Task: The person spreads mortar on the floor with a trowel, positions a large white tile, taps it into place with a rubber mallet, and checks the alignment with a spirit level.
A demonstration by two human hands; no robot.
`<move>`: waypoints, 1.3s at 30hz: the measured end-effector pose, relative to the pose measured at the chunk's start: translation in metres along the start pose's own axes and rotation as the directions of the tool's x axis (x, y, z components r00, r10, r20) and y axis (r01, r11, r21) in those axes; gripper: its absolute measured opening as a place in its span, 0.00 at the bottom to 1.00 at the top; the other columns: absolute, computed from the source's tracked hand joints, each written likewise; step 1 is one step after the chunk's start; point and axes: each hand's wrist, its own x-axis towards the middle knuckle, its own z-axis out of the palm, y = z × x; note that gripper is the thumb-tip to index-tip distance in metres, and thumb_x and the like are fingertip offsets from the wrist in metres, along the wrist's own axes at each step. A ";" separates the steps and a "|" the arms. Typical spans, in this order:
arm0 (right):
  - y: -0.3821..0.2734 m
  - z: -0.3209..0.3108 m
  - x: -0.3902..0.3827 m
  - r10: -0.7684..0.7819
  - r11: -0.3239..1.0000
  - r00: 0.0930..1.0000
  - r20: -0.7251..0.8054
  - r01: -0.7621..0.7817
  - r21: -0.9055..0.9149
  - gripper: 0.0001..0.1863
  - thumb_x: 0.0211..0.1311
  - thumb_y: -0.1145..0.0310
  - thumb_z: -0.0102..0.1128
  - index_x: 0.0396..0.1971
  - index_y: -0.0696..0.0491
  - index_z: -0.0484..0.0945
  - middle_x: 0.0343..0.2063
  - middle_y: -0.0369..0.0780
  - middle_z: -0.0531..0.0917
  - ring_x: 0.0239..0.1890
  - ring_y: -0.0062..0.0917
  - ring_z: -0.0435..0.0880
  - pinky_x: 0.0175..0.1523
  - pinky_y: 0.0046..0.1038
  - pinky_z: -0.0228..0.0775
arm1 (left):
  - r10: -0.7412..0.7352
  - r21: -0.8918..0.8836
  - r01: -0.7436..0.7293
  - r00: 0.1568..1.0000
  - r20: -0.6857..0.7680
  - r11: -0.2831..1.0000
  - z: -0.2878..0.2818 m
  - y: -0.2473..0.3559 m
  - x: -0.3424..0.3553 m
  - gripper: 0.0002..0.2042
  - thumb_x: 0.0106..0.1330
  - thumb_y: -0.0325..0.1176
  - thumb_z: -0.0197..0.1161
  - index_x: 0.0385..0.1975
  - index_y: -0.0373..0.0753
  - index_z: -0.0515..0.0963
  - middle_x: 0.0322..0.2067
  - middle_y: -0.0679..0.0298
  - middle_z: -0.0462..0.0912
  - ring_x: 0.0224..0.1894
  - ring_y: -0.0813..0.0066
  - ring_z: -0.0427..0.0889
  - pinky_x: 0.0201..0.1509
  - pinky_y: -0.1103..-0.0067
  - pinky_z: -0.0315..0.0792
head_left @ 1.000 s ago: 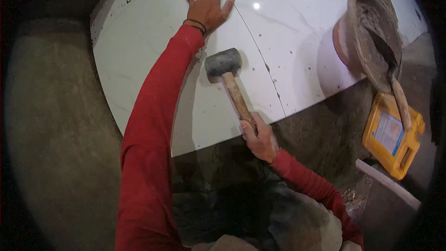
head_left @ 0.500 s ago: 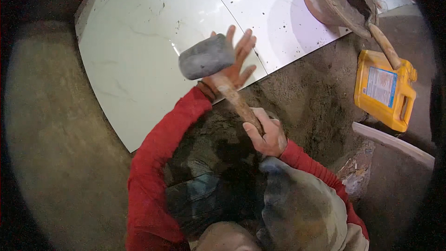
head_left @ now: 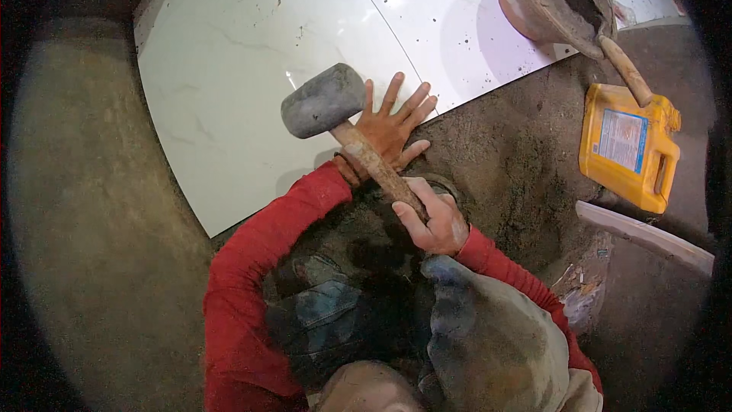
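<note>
1. Against the picture from a second ago, I have the left hand (head_left: 387,131) much nearer my body: it was far up the white tile (head_left: 198,114) and is now at the near edge, close to the end of the seam (head_left: 390,28).
2. Since half a second ago, the mallet (head_left: 324,101) has shifted a little leftward, uncovering more of that hand's fingers.
3. I judge that attention in this work has moved from the far part of the tile to its near edge, by the joint with the neighbouring tile (head_left: 457,46).
4. My left hand is spread wide, palm down, holding nothing; its fingers lie over the tile, and the thumb reaches past the edge, above the dark floor (head_left: 518,111). How hard it presses, I cannot tell.
5. My right hand (head_left: 441,223) is wrapped around the lower end of the wooden handle, thumb along it, off the near edge of the tile.
6. The handle crosses in front of the left wrist, with the grey mallet head over the tile, left of the fingers. It looks raised, but I cannot be sure of any gap.
</note>
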 end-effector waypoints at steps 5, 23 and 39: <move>-0.003 -0.003 -0.002 0.079 0.997 0.997 0.012 -0.079 0.004 0.19 0.66 0.66 0.59 0.55 0.54 0.70 0.35 0.54 0.84 0.39 0.53 0.84 0.39 0.46 0.76 | -0.016 0.005 0.016 0.999 -0.040 1.000 0.004 0.006 -0.006 0.36 0.68 0.65 0.44 0.73 0.56 0.56 0.75 0.64 0.49 0.77 0.46 0.40 0.69 0.38 0.46; 0.028 -0.066 -0.039 -0.347 0.923 0.732 -0.586 0.379 -0.074 0.23 0.72 0.61 0.51 0.60 0.58 0.63 0.25 0.38 0.76 0.18 0.20 0.72 0.21 0.23 0.65 | 0.106 -0.021 -0.148 0.795 -0.597 0.989 0.035 0.146 0.057 0.31 0.62 0.42 0.57 0.68 0.69 0.62 0.72 0.61 0.55 0.73 0.55 0.55 0.74 0.39 0.40; -0.046 -0.132 -0.044 0.003 0.967 0.729 -0.684 0.172 0.188 0.22 0.76 0.57 0.46 0.59 0.57 0.65 0.14 0.33 0.63 0.11 0.17 0.58 0.12 0.22 0.54 | -0.014 -0.281 -0.206 0.784 -0.621 0.937 0.050 0.198 0.085 0.23 0.63 0.48 0.55 0.60 0.59 0.72 0.58 0.59 0.75 0.62 0.59 0.72 0.74 0.41 0.44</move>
